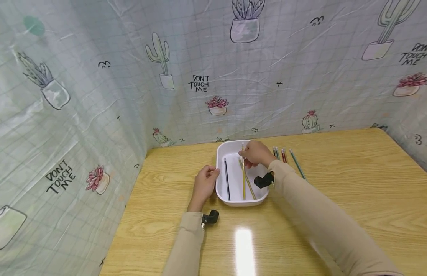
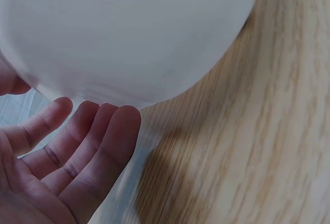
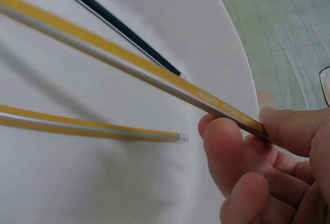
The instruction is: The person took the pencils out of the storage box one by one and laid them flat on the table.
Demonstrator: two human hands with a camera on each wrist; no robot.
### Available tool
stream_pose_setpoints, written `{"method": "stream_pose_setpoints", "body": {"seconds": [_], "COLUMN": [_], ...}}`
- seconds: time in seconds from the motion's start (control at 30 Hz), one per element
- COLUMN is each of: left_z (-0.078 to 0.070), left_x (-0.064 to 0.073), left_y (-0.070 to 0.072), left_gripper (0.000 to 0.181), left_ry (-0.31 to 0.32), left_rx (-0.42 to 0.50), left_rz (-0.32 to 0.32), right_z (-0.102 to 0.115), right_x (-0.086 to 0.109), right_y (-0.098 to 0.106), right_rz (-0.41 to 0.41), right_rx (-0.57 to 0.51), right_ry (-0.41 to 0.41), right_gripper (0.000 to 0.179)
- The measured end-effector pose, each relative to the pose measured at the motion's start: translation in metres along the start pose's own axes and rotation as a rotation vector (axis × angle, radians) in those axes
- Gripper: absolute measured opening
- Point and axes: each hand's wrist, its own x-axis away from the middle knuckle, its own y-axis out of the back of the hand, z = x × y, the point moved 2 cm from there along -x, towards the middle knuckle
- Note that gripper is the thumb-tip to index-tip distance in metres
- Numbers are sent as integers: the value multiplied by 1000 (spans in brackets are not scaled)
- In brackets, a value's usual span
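Note:
A white tray [image 1: 242, 202] stands on the table in the head view. Near its far rim my right hand [image 1: 256, 153] pinches a yellow pencil [image 1: 243, 180] between thumb and fingers, close to one end. The right wrist view shows this yellow pencil [image 3: 129, 64] slanting above a second yellow pencil [image 3: 93, 126] and a dark pencil [image 3: 124, 28], both lying in the tray. My left hand [image 1: 204, 183] is at the tray's left side. In the left wrist view, its fairly straight fingers [image 2: 121, 136] touch the tray's outer wall [image 2: 129, 33]; only part of the thumb shows.
To the right of the tray lie several pencils: dark and green ones [image 1: 276, 152], red ones [image 1: 284, 155] and a teal one [image 1: 298, 165], partly behind my right arm. A printed curtain [image 1: 261, 107] borders the wooden table [image 1: 355, 176] at the back and left.

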Motion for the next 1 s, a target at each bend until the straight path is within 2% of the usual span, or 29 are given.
{"method": "stream_pose_setpoints", "body": {"seconds": [0.17,0.5,1.0], "left_z": [2,0,-3], "left_x": [1,1,1], "left_y": [1,2,1], "left_gripper": [27,25,27], "left_ry": [6,14,6], "left_rx": [-4,-7,-5], "left_rz": [-1,-12,-10], "right_z": [-4,-14,-34], "right_x": [4,4,10], "right_y": [5,13,35], "right_rz": [-30,-45,-61], "right_rx": [-78,-132,-191], "right_ry": [-7,-25,-40], "right_gripper": [35,30,34]}}
